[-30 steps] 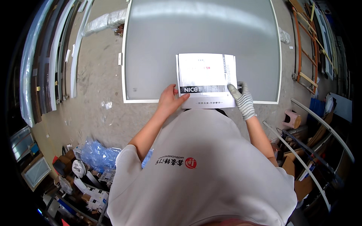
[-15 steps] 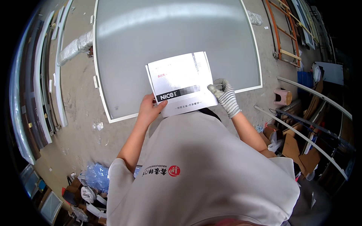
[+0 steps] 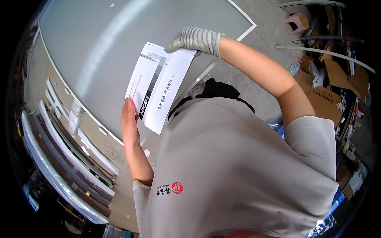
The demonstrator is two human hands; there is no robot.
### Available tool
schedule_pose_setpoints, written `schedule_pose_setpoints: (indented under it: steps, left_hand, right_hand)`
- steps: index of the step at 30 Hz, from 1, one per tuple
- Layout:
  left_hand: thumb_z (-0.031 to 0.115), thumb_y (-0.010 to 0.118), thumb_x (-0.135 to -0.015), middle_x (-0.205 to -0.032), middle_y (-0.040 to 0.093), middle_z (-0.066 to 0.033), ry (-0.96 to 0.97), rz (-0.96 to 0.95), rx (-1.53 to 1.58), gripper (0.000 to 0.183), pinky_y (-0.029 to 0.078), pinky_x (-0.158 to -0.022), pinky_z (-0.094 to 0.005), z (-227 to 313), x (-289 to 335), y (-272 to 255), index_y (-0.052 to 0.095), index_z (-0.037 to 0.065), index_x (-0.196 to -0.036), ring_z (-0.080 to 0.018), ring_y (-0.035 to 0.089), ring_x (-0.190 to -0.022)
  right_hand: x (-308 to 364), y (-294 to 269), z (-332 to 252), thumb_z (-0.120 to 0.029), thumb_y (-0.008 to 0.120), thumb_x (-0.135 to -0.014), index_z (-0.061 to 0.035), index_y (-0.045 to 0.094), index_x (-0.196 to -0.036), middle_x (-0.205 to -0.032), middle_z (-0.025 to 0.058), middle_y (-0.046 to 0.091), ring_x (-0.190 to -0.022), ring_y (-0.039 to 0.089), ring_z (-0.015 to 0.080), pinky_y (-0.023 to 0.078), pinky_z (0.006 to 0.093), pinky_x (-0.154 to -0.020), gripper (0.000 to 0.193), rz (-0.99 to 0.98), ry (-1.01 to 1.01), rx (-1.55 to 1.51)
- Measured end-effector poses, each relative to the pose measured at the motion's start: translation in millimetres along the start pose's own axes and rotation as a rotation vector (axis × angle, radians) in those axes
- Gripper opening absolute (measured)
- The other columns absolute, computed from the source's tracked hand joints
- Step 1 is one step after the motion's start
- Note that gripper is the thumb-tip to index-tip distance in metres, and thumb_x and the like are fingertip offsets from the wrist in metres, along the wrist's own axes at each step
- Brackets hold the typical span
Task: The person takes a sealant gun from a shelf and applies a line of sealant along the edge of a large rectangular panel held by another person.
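A flat white cardboard box [image 3: 150,77] with a black-and-grey band and dark print is held up before my chest, tilted. My left hand [image 3: 130,115], bare, holds its lower left edge, with fingers along the side. My right hand [image 3: 196,39] wears a grey-and-white striped knit glove and grips the upper right corner, the fingers partly hidden behind the box. A long white strip with a printed line lies along the near side; whether it is a side wall or a raised flap I cannot tell. The box's contents are not visible.
Below the box lies a large grey panel [image 3: 79,43] with a white frame. Long wrapped profiles [image 3: 65,186] lie at the left. On the right are a pink stool [image 3: 297,23], curved pale bars [image 3: 329,53] and opened brown cardboard [image 3: 323,103].
The box has turned counterclockwise and moved left. My gloved right hand has gone from its right side to its upper corner. My view has swung right, so the panel appears rotated.
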State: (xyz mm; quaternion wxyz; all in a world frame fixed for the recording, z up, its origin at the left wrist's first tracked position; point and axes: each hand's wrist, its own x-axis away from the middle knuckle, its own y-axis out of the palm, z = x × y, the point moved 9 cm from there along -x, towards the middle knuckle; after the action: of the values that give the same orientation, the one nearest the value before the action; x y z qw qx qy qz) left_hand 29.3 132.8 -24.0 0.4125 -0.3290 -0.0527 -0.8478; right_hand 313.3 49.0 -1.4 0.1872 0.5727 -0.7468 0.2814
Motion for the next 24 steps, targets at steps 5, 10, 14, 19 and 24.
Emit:
schedule_pose_setpoints:
  steps: [5, 10, 14, 19, 24]
  left_hand:
    - [0.042, 0.061, -0.083, -0.141, 0.025, -0.0220, 0.106, -0.015, -0.191, 0.082, 0.022, -0.104, -0.0402, -10, 2, 14, 0.024, -0.008, -0.136, -0.0287, 0.024, -0.131]
    - [0.027, 0.070, -0.077, -0.145, -0.005, -0.0299, 0.422, 0.039, -0.525, 0.090, 0.010, -0.109, -0.0397, -20, 13, 40, 0.013, -0.009, -0.138, -0.0366, -0.001, -0.137]
    - [0.026, 0.069, -0.079, -0.147, -0.007, -0.0255, 0.265, 0.014, -0.104, 0.087, 0.015, -0.108, -0.0395, -23, 16, 33, 0.014, 0.001, -0.142, -0.0332, 0.004, -0.138]
    - [0.046, 0.077, -0.059, -0.145, 0.020, -0.0234, 0.853, 0.100, -0.762, 0.101, 0.022, -0.106, -0.0425, 80, 65, 36, 0.030, 0.003, -0.138, -0.0335, 0.022, -0.134]
    - [0.016, 0.077, -0.064, -0.121, 0.053, -0.0172, 0.835, 0.046, -0.766, 0.081, 0.041, -0.092, -0.0356, 103, 69, 57, 0.039, 0.002, -0.134, -0.0274, 0.054, -0.108]
  right_hand:
    - [-8, 2, 42, -0.039, 0.072, -0.069, 0.0036, 0.068, -0.090, -0.074, 0.0133, 0.065, -0.068, 0.064, 0.0214, 0.051, 0.0308, -0.058, 0.047, 0.019, -0.015, 0.113]
    - [0, 4, 50, -0.039, 0.073, -0.068, 0.0023, 0.068, -0.091, -0.077, 0.0139, 0.066, -0.073, 0.064, 0.0243, 0.051, 0.0339, -0.067, 0.048, 0.158, -0.066, 0.196]
    - [18, -4, 22, -0.036, 0.074, -0.069, -0.0026, 0.069, -0.090, -0.074, 0.0106, 0.064, -0.071, 0.062, 0.0201, 0.050, 0.0308, -0.066, 0.040, 0.158, -0.185, 0.055]
    - [2, -7, -6, -0.031, 0.073, -0.070, 0.0004, 0.069, -0.088, -0.066, 0.0078, 0.062, -0.047, 0.053, 0.0107, 0.041, 0.0216, -0.043, 0.037, 0.033, -0.133, -0.257]
    - [-6, 0, -9, -0.028, 0.061, -0.082, 0.0016, 0.065, -0.092, -0.061, 0.0046, 0.059, -0.035, 0.044, 0.0104, 0.037, 0.0226, -0.036, 0.032, -0.072, -0.173, -0.540]
